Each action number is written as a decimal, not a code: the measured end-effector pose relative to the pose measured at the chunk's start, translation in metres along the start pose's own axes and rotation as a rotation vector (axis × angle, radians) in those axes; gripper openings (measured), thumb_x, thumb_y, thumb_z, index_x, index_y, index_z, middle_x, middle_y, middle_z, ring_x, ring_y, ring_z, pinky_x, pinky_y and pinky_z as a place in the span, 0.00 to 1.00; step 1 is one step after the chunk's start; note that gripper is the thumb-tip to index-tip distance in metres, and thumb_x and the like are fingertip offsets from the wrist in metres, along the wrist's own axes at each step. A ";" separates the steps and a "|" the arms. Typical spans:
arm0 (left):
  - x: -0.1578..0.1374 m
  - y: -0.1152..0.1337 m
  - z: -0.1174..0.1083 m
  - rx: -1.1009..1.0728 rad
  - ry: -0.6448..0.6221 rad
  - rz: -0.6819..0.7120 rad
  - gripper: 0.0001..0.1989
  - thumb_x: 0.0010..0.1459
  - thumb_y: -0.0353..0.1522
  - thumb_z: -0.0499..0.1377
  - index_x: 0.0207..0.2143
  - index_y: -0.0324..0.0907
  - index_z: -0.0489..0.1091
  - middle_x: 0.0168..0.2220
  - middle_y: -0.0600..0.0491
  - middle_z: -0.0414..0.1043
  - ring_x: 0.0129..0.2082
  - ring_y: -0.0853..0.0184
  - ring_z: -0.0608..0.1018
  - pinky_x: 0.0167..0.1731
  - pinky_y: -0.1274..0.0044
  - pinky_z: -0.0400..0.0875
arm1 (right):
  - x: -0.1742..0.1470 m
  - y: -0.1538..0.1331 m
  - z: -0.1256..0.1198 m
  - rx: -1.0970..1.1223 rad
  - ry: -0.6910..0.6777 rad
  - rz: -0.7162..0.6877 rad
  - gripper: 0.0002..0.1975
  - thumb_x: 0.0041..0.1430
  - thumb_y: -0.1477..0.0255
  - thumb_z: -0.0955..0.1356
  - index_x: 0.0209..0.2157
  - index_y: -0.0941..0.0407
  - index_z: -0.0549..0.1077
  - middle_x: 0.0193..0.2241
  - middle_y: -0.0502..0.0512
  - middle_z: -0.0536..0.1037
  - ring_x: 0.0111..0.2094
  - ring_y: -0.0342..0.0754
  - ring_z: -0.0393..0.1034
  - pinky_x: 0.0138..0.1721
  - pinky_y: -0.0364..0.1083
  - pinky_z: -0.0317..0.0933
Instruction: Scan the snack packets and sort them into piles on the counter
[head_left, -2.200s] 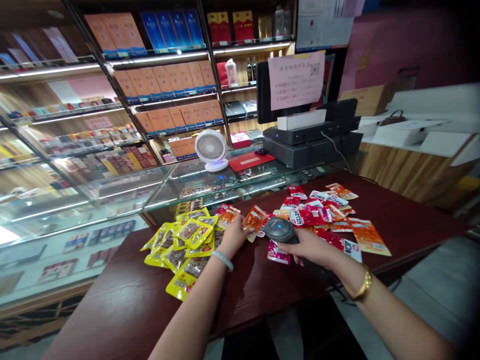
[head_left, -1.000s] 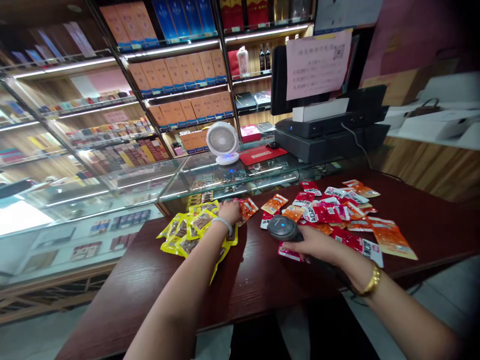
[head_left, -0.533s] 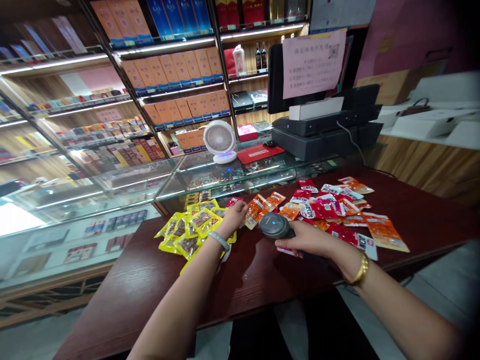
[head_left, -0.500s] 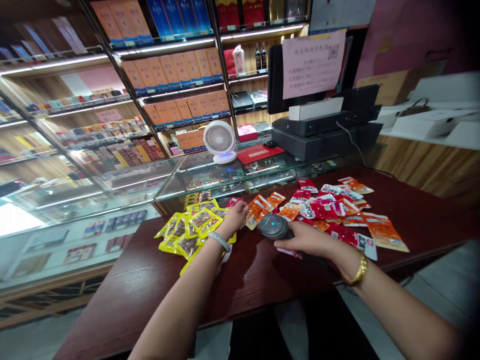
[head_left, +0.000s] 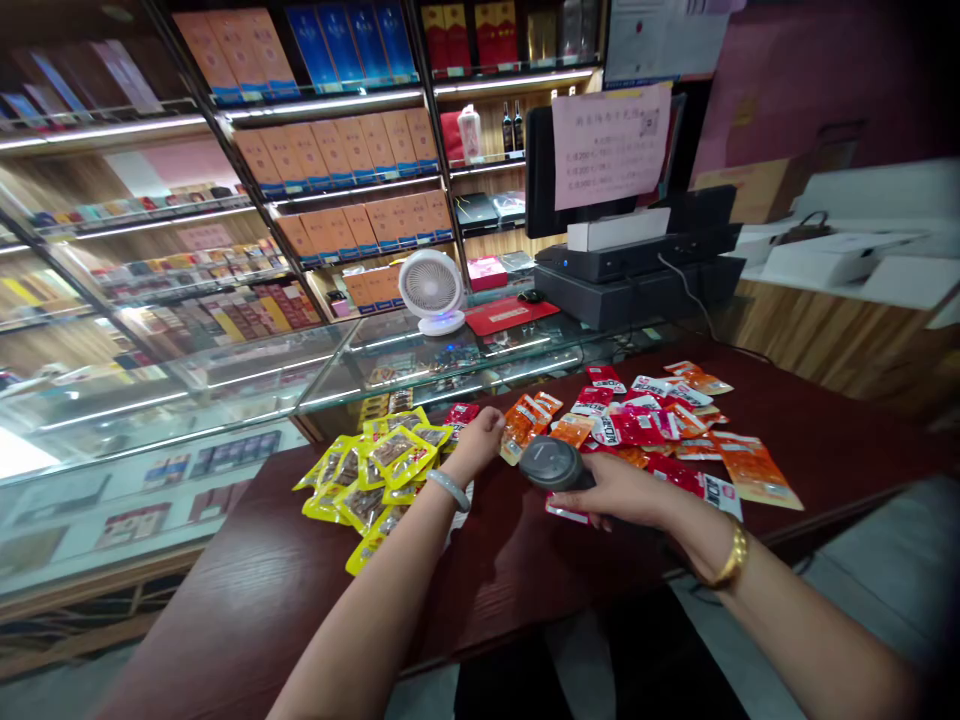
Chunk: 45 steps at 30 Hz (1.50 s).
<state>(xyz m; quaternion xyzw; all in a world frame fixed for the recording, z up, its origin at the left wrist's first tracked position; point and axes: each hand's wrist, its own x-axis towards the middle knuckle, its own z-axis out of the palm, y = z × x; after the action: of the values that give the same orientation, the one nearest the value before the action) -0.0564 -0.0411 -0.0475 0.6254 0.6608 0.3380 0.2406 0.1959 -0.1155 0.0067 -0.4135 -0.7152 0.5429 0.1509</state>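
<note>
My right hand (head_left: 611, 485) is wrapped round a dark grey handheld barcode scanner (head_left: 551, 462), its rounded head pointing left over the table. Below those fingers shows a small red-and-white packet (head_left: 568, 512); whether the hand touches it I cannot tell. My left hand (head_left: 478, 442) has its fingers curled together beside some orange snack packets (head_left: 525, 422); what is in them, if anything, is hidden. Left of that hand lies a heap of yellow-edged clear snack packets (head_left: 375, 465). A red packet (head_left: 459, 414) lies just behind it. Right of the scanner, red-and-white packets (head_left: 637, 425) are mixed with orange ones.
The packets lie on a dark red wooden table (head_left: 262, 590). Behind it stands a glass counter (head_left: 352, 372) with a white fan (head_left: 433, 288), a red mat (head_left: 510, 314) and a monitor (head_left: 541, 175) bearing a pink notice. Stocked shelves (head_left: 341, 190) line the back.
The view has shifted slightly. My left hand has moved a little to the right relative to the yellow heap. More of the red packet under my right hand shows; the scanner stays in that hand.
</note>
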 end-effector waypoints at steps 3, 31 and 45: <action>0.008 0.010 0.017 -0.023 -0.051 0.026 0.11 0.64 0.37 0.52 0.41 0.42 0.70 0.36 0.51 0.76 0.35 0.68 0.76 0.37 0.77 0.69 | 0.002 0.004 -0.004 0.012 0.019 0.026 0.21 0.54 0.59 0.74 0.43 0.59 0.71 0.16 0.45 0.72 0.17 0.43 0.67 0.20 0.41 0.62; 0.023 0.008 -0.044 0.451 0.025 0.105 0.10 0.55 0.40 0.63 0.36 0.46 0.71 0.34 0.55 0.78 0.38 0.63 0.79 0.46 0.72 0.63 | 0.015 -0.006 -0.017 0.113 0.129 -0.092 0.19 0.56 0.59 0.73 0.42 0.56 0.70 0.17 0.44 0.70 0.17 0.42 0.65 0.20 0.41 0.60; 0.012 0.027 -0.007 -0.195 -0.047 -0.088 0.09 0.53 0.34 0.65 0.33 0.41 0.69 0.25 0.56 0.73 0.25 0.71 0.74 0.30 0.78 0.67 | 0.009 -0.008 -0.013 0.073 0.126 -0.085 0.21 0.56 0.57 0.73 0.43 0.56 0.71 0.17 0.44 0.69 0.17 0.42 0.64 0.20 0.42 0.60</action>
<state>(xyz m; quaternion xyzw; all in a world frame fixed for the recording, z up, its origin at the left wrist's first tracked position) -0.0450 -0.0310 -0.0214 0.5771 0.6460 0.3749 0.3304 0.1956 -0.1009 0.0163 -0.4104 -0.7009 0.5346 0.2335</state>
